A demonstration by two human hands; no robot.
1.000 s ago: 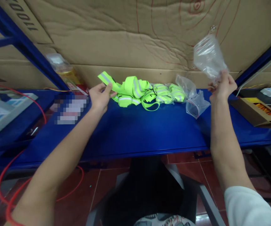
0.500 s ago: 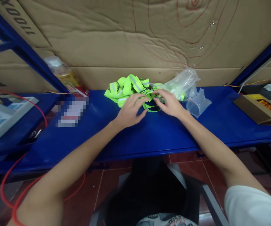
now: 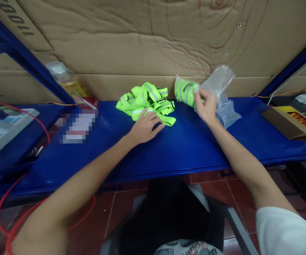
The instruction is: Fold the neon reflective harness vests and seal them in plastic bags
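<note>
A loose heap of neon-green reflective straps (image 3: 153, 94) with grey stripes and black buckles lies on the blue shelf in front of me. My left hand (image 3: 146, 127) rests at its near edge, fingers spread and open, gripping nothing. To the right, my right hand (image 3: 206, 106) pinches the side of a clear plastic bag of green reflective straps (image 3: 185, 91), tilted up near the cardboard. The fingertips are slightly blurred. Behind that hand, crumpled clear plastic bags (image 3: 226, 106) lie on the shelf.
A cardboard wall (image 3: 115, 46) with red curved lines closes off the back. On the left stand a bottle with a yellow label (image 3: 72, 85) and a red box (image 3: 90, 103). An open brown carton (image 3: 285, 122) sits at right. A red cable (image 3: 3, 212) loops at lower left.
My right hand has moved right from the strap heap and lifted the bag of straps. The heap now lies apart from that bag. My left hand stays almost in place.
</note>
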